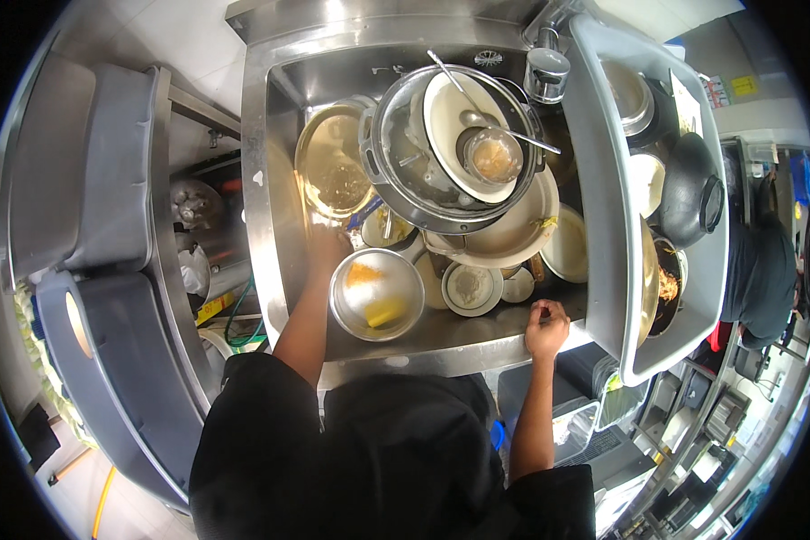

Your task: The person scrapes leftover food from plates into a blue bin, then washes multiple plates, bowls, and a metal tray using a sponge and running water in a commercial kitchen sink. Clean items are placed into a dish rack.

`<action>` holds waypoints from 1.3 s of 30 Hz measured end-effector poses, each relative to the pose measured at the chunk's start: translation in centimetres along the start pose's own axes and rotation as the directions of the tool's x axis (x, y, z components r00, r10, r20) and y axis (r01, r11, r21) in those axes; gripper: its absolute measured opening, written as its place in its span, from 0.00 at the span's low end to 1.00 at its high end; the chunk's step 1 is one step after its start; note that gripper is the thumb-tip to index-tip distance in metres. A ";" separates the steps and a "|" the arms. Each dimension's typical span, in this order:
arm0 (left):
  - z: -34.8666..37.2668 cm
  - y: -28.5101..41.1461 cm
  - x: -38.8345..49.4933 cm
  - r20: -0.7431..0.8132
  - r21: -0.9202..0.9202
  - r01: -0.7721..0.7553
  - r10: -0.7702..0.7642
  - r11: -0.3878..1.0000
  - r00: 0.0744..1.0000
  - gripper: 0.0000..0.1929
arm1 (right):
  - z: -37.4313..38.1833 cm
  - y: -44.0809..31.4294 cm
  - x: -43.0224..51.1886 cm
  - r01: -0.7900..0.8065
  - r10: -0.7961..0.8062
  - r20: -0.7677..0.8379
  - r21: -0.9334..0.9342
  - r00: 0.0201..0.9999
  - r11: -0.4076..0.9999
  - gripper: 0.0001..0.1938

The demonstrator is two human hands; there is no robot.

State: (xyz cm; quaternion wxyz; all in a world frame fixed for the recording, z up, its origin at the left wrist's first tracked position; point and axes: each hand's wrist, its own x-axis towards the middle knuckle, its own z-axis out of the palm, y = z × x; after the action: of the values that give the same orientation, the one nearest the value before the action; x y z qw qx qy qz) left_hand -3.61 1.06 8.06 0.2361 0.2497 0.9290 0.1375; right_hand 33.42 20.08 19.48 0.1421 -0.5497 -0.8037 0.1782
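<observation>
My left hand, blurred, reaches down at the left side of the steel sink. It is near thin sticks and a small bowl with food scraps; whether it grips anything is hidden. Beside that forearm sits a round metal bowl with a blurred yellow piece and an orange patch inside. My right hand hovers by the sink's front edge, fingers curled, with nothing visible in it. Stacked white bowls lie between the hands.
A large pot in the sink carries an oval dish, a ladle and a small bowl with residue. A round tray lies left. At right stands a grey tub of dishes. A person in dark clothing is farther right.
</observation>
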 end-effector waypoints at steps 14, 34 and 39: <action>3.1 -0.9 7.4 0.153 -0.344 -0.243 0.309 0.907 0.938 0.12 | 0.2 0.1 0.0 0.007 -0.007 -0.012 0.009 1.000 1.000 0.02; 1.4 3.8 8.5 0.266 0.054 -0.167 0.147 0.984 0.953 0.19 | -0.4 -0.5 0.1 -0.009 0.009 -0.018 -0.002 1.000 1.000 0.02; 0.3 4.4 8.0 0.278 -0.085 -0.148 0.167 0.985 0.946 0.18 | -0.4 -0.6 0.1 -0.005 0.005 -0.035 0.002 0.999 1.000 0.01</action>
State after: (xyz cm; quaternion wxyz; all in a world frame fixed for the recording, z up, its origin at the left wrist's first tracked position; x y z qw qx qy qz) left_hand -7.82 9.07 6.48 0.3628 0.3326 0.8578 0.1479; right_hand 33.05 19.98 20.16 0.1562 -0.5544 -0.7996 0.1697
